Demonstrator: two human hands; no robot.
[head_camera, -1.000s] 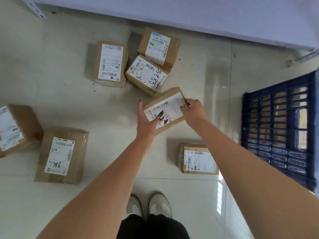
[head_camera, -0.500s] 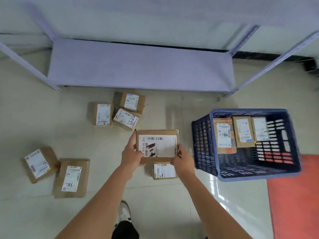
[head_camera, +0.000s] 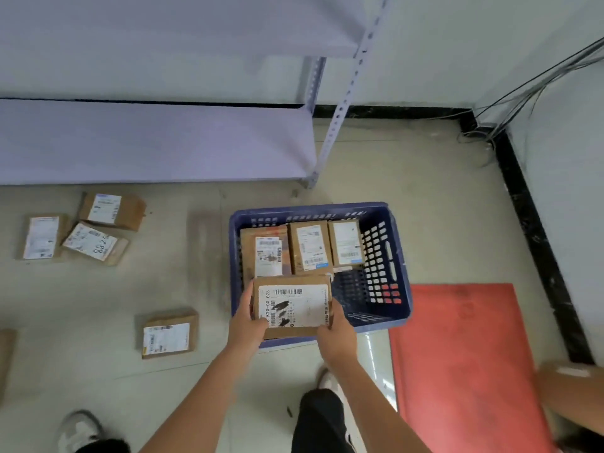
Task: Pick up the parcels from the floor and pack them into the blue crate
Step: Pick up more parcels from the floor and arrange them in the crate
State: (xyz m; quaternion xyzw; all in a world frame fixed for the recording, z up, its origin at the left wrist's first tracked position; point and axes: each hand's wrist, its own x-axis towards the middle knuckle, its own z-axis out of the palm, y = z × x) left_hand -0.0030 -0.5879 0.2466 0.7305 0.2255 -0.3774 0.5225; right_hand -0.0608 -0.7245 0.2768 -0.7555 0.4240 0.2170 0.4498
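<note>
Head view: my left hand point(head_camera: 246, 325) and right hand point(head_camera: 336, 333) clamp the parcel point(head_camera: 292, 305) by its short ends, label up, above the near wall of the blue crate point(head_camera: 400, 273). Three packed parcels point(head_camera: 309, 246) fill the far row.

Risk, my judgement: lowered here, its near edge catches the rim and tips. Five floor parcels point(head_camera: 168, 335) remain.

Three parcels point(head_camera: 307, 248) stand side by side along the crate's point(head_camera: 400, 273) far wall, a held parcel point(head_camera: 292, 307) over its near-left part, three more point(head_camera: 81, 228) on the floor point(head_camera: 425, 191) at ten o'clock, one point(head_camera: 170, 334) at eight, shelving point(head_camera: 157, 142) at twelve.
</note>
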